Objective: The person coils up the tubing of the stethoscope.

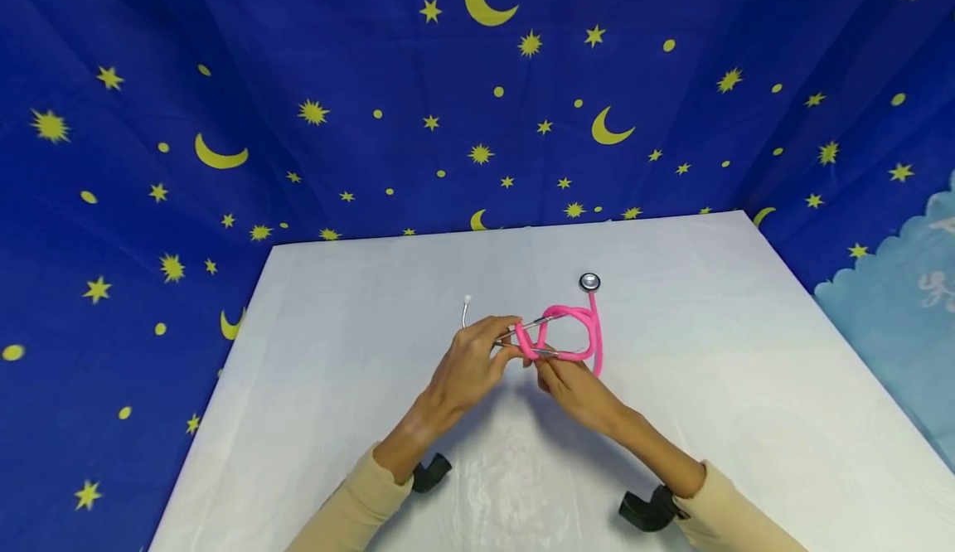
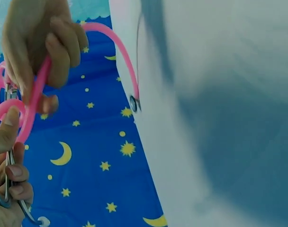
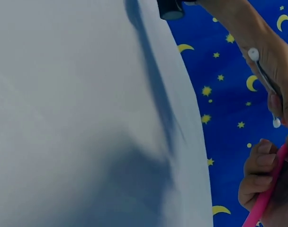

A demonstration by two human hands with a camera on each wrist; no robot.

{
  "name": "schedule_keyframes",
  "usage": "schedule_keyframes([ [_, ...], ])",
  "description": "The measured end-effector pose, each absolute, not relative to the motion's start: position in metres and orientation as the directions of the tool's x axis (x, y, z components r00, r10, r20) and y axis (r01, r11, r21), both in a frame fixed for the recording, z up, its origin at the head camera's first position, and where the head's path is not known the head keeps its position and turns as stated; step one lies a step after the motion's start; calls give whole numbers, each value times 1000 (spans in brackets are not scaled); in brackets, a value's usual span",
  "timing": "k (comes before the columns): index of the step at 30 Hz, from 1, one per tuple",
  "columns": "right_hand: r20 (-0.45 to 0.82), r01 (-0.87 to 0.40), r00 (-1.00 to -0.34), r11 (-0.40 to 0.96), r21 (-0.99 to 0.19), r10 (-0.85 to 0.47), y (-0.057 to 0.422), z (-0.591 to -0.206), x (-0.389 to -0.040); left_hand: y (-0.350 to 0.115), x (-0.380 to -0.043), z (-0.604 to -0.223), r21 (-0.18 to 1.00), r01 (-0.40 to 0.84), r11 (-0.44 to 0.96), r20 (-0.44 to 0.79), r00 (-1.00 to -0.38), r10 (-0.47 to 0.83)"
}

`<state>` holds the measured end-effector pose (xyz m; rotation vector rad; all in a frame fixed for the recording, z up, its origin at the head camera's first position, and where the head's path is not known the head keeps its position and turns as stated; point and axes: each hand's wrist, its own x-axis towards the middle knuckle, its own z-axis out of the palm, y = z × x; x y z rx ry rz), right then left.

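A pink stethoscope (image 1: 599, 332) is held up above the white table, its tubing looped around its own metal ear tubes (image 1: 539, 321). My left hand (image 1: 466, 365) grips the ear tubes near the earpieces; one white ear tip (image 1: 467, 298) sticks out beyond the fingers. On the other side, my right hand (image 1: 578, 390) holds the pink tubing, its fingers curled round it in the right wrist view. The round chest piece (image 1: 589, 282) hangs at the far end of the tubing. In the left wrist view, the left thumb presses on a pink loop (image 2: 9, 106).
The white table (image 1: 336, 386) spreads out under both hands. Behind it and to the left hangs a blue curtain (image 1: 358, 55) with yellow moons and stars. Light blue cloth (image 1: 895, 320) shows at the right. Black wrist mounts (image 1: 647, 509) sit below the sleeves.
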<state>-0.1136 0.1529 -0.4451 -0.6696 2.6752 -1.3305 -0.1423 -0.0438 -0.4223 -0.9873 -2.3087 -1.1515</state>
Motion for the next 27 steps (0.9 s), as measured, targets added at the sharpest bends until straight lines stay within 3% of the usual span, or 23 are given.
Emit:
schedule_keyframes([
  [8,137,-460,-865,654,-601,-482,164,-446,-95,-54,-151,-422,586,625,515,570,-770,287],
  [15,295,-593,-805,695,-406,-515,177,-439,-80,-62,-157,-429,539,636,552,567,-759,321],
  [21,458,-742,-636,655,-144,-621,183,-426,-81,-57,-156,-432,513,648,563,581,-745,328],
  [27,466,-812,-476,577,93,-746,181,-401,-91,-50,-154,-431,451,677,582,551,-724,415],
])
